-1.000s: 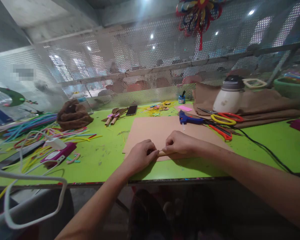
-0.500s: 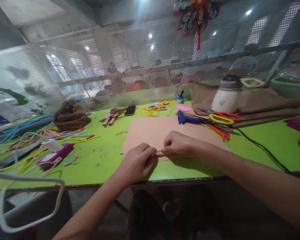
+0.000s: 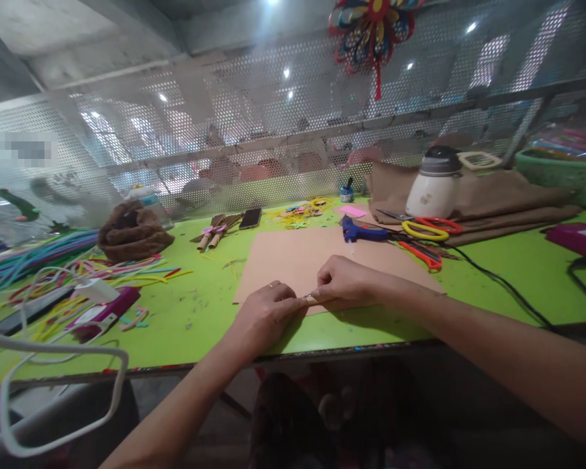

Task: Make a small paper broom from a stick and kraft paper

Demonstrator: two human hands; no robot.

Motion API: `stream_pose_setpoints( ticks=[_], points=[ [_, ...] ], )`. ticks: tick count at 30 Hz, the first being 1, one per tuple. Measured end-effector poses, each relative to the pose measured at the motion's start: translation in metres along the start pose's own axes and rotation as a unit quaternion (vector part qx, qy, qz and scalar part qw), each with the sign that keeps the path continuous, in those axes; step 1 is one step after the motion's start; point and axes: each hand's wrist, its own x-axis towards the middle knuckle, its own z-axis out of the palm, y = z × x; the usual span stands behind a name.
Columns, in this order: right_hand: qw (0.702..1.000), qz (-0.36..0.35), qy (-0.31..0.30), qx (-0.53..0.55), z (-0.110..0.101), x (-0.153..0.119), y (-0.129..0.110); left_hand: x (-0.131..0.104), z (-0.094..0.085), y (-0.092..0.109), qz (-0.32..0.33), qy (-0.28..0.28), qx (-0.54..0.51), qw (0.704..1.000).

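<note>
A large sheet of tan paper [image 3: 288, 257] lies on the green table [image 3: 176, 332] in front of me. My left hand [image 3: 266, 312], with a ring on one finger, pinches the rolled near edge of the paper. Close to its right, my right hand [image 3: 344, 280] has its fingers curled on the same rolled edge. A thin dark piece shows between the fingertips, too small to make out. Just beyond the paper's right part lies a blue glue gun [image 3: 364, 231].
Scissors with yellow [image 3: 424, 231] and orange [image 3: 422, 256] handles lie right, near a white jug [image 3: 433, 185] on brown cloth [image 3: 512, 195]. Left are pipe cleaners [image 3: 53, 251], a power strip [image 3: 107, 309] and a brown fuzzy bundle [image 3: 134, 234]. A phone [image 3: 251, 218] lies behind.
My left fingers have straightened somewhat along the rolled edge, and the thumb has shifted. The whole view has moved slightly; my right hand stays at the roll.
</note>
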Motion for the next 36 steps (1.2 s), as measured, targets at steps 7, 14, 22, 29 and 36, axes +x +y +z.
stream_pose_setpoints(
  ticks=[7, 14, 22, 29, 36],
  points=[
    [0.930, -0.275, 0.164, -0.182, 0.002, -0.034, 0.017, 0.000, 0.003, -0.001, -0.018, 0.015, -0.032, 0.999],
    [0.953, -0.208, 0.202, -0.092, 0.018, -0.039, 0.016, 0.003, 0.000, 0.000, -0.011, 0.025, -0.037, 0.999],
    [0.993, -0.044, 0.087, 0.070, 0.014, -0.008, 0.007, 0.003, 0.000, 0.000, -0.015, 0.020, -0.046, 0.999],
    [0.987, -0.013, 0.042, 0.154, 0.011, -0.001, 0.010, 0.003, 0.001, 0.000, -0.022, 0.019, -0.056, 0.998],
    [0.989, 0.005, 0.032, 0.145, 0.005, 0.001, 0.013, 0.005, 0.002, -0.002, -0.016, 0.017, -0.056, 0.998]
  ],
)
